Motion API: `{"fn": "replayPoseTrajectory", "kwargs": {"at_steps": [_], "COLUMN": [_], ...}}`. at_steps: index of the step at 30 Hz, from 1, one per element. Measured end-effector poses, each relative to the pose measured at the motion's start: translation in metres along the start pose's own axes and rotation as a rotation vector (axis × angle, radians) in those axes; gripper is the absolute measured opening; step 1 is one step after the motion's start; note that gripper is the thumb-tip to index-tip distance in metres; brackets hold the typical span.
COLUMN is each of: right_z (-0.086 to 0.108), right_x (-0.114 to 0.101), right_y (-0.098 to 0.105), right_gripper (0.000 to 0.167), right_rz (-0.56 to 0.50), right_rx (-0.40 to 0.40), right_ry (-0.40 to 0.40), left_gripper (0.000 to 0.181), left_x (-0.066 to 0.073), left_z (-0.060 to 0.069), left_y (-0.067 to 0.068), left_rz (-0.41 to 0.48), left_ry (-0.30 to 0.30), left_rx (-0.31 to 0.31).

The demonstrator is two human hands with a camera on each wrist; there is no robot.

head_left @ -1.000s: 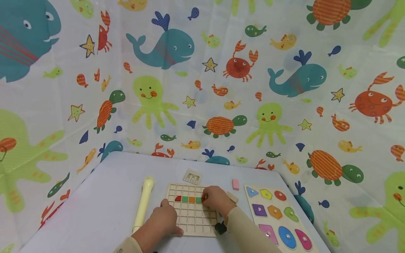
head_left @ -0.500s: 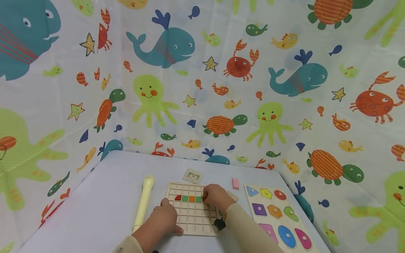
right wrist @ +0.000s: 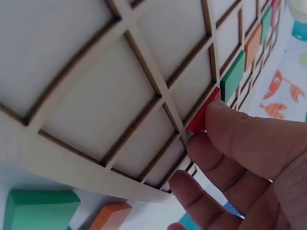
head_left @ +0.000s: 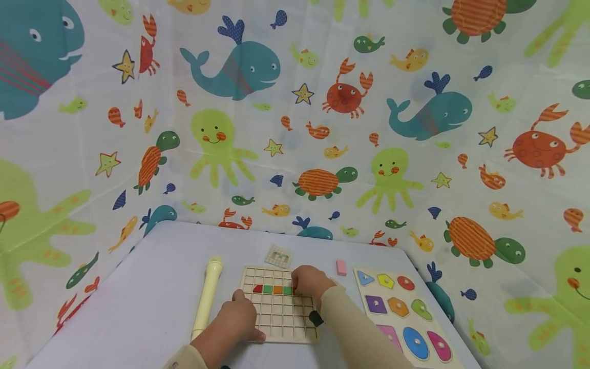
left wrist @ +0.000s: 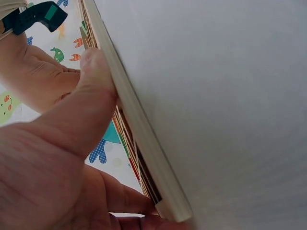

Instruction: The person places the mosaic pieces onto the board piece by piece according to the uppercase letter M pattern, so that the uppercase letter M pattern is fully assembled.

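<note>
A wooden grid board (head_left: 281, 328) lies on the white table, with a row of coloured blocks in its cells: a red piece (head_left: 258, 289), a green block (head_left: 268, 289), an orange block (head_left: 278, 290) and another green block (head_left: 288, 290). My left hand (head_left: 238, 316) holds the board's near left corner, its thumb (left wrist: 96, 79) against the edge in the left wrist view. At the row's right end, my right hand (head_left: 310, 281) pinches a red block (right wrist: 206, 111) between thumb and fingers, at a cell beside the green one. The fingers partly hide this block.
Left of the board lies a cream tube (head_left: 208, 294). Behind it are a small pattern card (head_left: 278, 255) and a pink block (head_left: 341, 267). A knobbed shape puzzle (head_left: 382, 319) lies at the right. Loose green (right wrist: 41, 211) and orange (right wrist: 110, 216) blocks sit beside the board.
My right forearm and wrist have shifted slightly, while the fingers stay at the red block at the row's right end. My left hand keeps its place. The head view has turned a little.
</note>
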State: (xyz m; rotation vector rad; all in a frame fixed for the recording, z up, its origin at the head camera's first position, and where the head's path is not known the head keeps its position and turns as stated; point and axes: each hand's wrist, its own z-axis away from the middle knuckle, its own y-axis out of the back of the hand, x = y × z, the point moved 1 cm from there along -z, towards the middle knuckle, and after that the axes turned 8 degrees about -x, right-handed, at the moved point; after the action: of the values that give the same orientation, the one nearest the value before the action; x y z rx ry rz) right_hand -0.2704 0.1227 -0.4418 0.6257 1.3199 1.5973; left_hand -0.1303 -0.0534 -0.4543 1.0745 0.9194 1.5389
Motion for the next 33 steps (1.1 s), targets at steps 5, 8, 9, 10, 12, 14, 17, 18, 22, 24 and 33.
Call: {"fn": "replayPoseTrajectory", "kwargs": {"at_steps": [5, 8, 9, 10, 12, 14, 17, 18, 22, 24, 33], "right_z": [-0.002, -0.003, -0.003, -0.003, -0.002, 0.0, 0.005, 0.007, 0.014, 0.018, 0.041], "right_x": [0.0, 0.0, 0.0, 0.0, 0.0, -0.001, -0.004, -0.006, -0.011, -0.013, -0.017], "right_y": [-0.003, -0.004, -0.005, -0.005, -0.006, -0.008, -0.009, -0.01, -0.011, -0.011, -0.014], "right_gripper": [0.023, 0.022, 0.021, 0.021, 0.021, 0.022, 0.021, 0.02, 0.013, 0.015, 0.021], "right_rz": [0.021, 0.013, 0.019, 0.019, 0.028, 0.033, 0.022, 0.024, 0.085, 0.14, 0.164], "right_rx": [-0.012, -0.017, -0.013, -0.013, -0.005, 0.006, 0.024, 0.029, 0.036, 0.027, -0.015], "right_ry": [-0.018, -0.028, -0.027, -0.027, -0.022, -0.019, -0.024, -0.029, -0.067, -0.085, -0.076], "left_gripper": [0.091, 0.09, 0.09, 0.09, 0.09, 0.091, 0.091, 0.091, 0.091, 0.091, 0.094], "left_x": [0.0, 0.001, 0.001, 0.001, 0.001, 0.0, 0.0, -0.001, 0.0, 0.0, 0.002], "left_z": [0.001, 0.001, 0.001, 0.001, 0.001, 0.001, 0.0, 0.0, 0.0, 0.0, 0.001], "left_y": [0.002, 0.002, 0.002, 0.002, 0.001, 0.0, -0.001, -0.002, -0.002, -0.001, 0.003], "left_rz": [-0.006, -0.017, -0.019, -0.016, -0.009, -0.004, 0.004, 0.005, -0.005, -0.001, -0.035], "left_ry": [-0.006, -0.011, -0.011, -0.008, -0.005, -0.002, -0.002, -0.003, -0.007, -0.006, 0.01], "left_rx": [0.004, 0.004, 0.003, 0.001, -0.004, -0.012, -0.019, -0.021, -0.021, -0.02, -0.025]}}
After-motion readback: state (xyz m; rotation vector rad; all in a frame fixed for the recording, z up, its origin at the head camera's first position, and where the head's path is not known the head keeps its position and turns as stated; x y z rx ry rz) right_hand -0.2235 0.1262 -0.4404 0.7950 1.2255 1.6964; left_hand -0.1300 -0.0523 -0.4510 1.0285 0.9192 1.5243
